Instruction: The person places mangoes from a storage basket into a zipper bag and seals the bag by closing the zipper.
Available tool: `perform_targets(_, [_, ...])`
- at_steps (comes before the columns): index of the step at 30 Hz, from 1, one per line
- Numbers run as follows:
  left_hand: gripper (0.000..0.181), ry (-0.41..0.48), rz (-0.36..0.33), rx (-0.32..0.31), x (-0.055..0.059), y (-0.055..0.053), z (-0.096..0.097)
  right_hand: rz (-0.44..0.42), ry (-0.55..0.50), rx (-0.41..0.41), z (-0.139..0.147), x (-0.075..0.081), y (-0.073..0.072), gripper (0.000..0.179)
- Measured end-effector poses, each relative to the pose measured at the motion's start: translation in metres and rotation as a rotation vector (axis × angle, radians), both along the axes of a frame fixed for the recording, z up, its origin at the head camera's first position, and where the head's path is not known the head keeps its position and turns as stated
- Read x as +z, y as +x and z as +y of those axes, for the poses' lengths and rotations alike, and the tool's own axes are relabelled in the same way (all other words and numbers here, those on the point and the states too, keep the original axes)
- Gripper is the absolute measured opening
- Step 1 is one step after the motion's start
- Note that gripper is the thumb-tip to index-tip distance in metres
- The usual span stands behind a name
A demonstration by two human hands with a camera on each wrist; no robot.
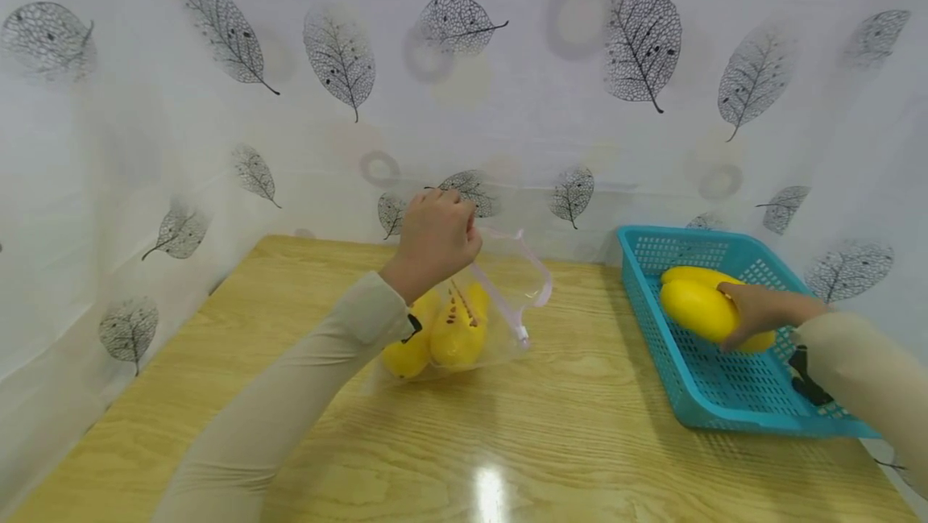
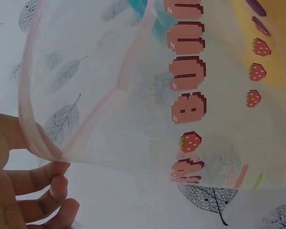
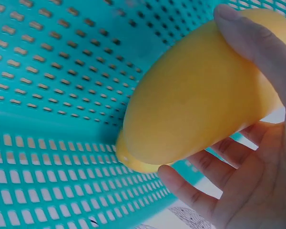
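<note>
My left hand [image 1: 435, 241] pinches the pink-edged mouth of a clear zip bag [image 1: 500, 346], holding it up at one corner. Strawberries and pink lettering are printed on the bag's side [image 2: 188, 78] in the left wrist view. Several yellow fruits [image 1: 457, 338] sit low inside the bag, partly behind my left wrist. At the right, my right hand [image 1: 761, 313] grips a smooth, oblong yellow mango [image 1: 692, 309] in a blue plastic basket [image 1: 674, 390], thumb on one side and fingers beneath. Another yellow mango [image 1: 699, 274] lies behind it, mostly covered in the right wrist view.
The basket has slotted walls and stands at the right end of the wood-grain table [image 1: 580, 426]. A white curtain [image 1: 507, 128] with leaf prints hangs behind the table and along both sides.
</note>
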State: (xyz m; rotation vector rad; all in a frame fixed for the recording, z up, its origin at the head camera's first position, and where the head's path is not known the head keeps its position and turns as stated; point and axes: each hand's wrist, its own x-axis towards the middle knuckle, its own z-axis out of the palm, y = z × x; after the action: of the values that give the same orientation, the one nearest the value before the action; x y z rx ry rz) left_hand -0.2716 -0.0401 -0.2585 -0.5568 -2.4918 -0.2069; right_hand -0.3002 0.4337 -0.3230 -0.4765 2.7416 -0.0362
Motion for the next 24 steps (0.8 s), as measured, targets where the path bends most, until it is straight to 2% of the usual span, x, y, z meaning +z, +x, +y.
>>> perform_targets(5, [0.016, 0.002, 0.018, 0.000, -0.001, 0.000, 0.000, 0.009, -0.049, -0.009, -0.001, 0.013, -0.001, 0.098])
perform_targets(11, [0.015, -0.006, 0.004, 0.011, 0.001, 0.002, 0.000, 0.023, -0.086, 0.007, -0.007, 0.027, -0.002, 0.089])
perform_targets(24, [0.016, -0.010, 0.006, 0.017, 0.002, -0.001, -0.001, 0.077, -0.086, 0.038, -0.025, 0.056, -0.004, 0.086])
